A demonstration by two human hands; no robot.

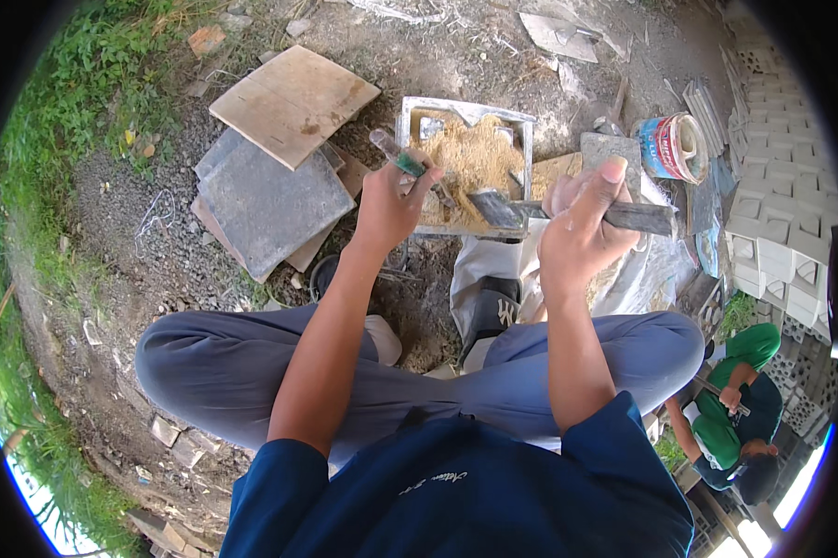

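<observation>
My right hand (582,228) is closed round the dark handle of a trowel (498,209). Its flat metal blade dips into yellowish sandy mix (475,153) at the near right part of a shallow rectangular frame (529,153). On the frame's left side, my left hand (389,206) grips a short stick-like tool (382,141) with a green band. Its lower end reaches into the mix, and I cannot make out its exact kind. Both hands are above the frame's near half, apart from each other.
Left of the frame lie stacked grey slabs (270,200) and a tan tile (293,102). A paint bucket (670,149) and a grey block (610,153) stand right. White patterned blocks (782,177) are piled farther right. Another person (740,409) sits at lower right.
</observation>
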